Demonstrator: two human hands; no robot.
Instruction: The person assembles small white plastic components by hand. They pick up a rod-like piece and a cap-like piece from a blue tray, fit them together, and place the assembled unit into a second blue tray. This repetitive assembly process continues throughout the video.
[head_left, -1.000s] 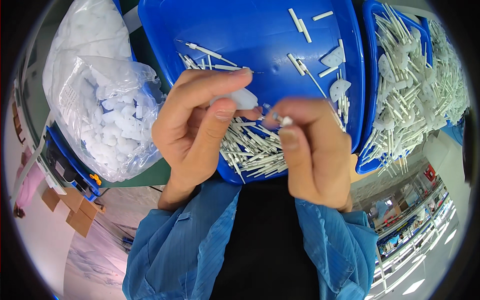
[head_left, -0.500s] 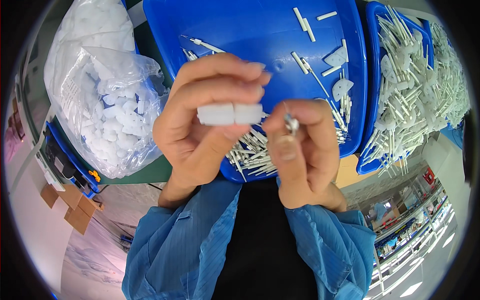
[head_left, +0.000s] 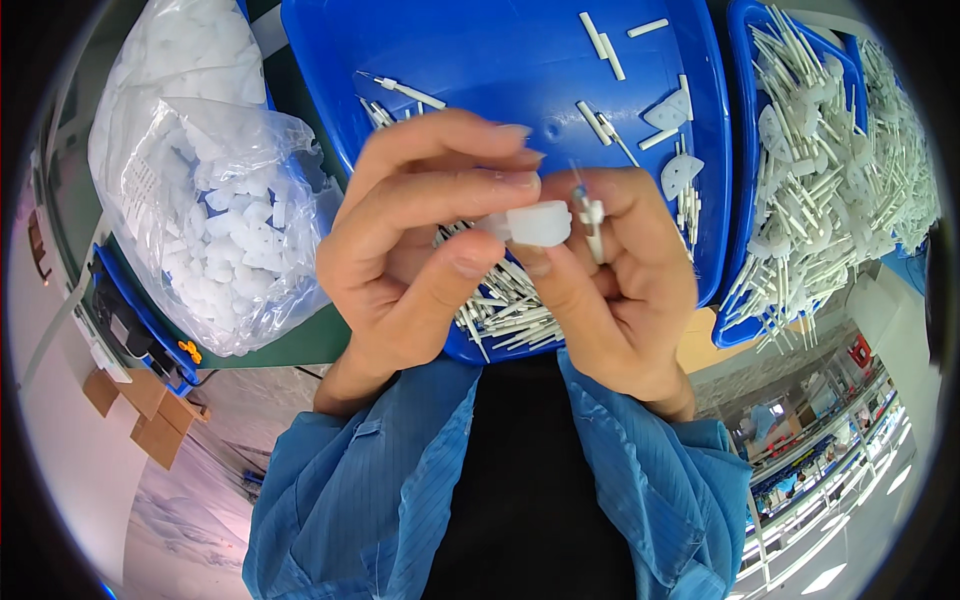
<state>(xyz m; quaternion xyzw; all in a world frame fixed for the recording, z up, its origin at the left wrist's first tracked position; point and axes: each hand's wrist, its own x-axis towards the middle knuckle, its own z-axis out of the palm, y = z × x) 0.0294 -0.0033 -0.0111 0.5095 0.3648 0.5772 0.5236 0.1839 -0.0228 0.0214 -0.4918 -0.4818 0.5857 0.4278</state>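
Observation:
Between my hands, above a blue tray, is a small white plastic block (head_left: 541, 223) with rounded edges. My right hand (head_left: 635, 285) pinches it with thumb and index finger. A thin white rod with a metal tip (head_left: 590, 215) is also tucked in the right fingers, pointing up. My left hand (head_left: 400, 250) is closed with its thumb and fingertips around another white plastic piece (head_left: 494, 226), mostly hidden and blurred. Below the hands lies a pile of white rods with metal pins (head_left: 510, 312).
The blue tray (head_left: 430, 45) also holds loose white tubes (head_left: 648, 28) and flat white three-holed pieces (head_left: 681, 174). At left stands a clear bag of white plastic pieces (head_left: 235, 230). On the right, another blue bin (head_left: 735, 190) is heaped with rods and flat pieces.
The right hand has shifted to grip one white block, which has moved right, out of the left hand's row of blocks. The rod has moved from the right fingertips deeper among the fingers.

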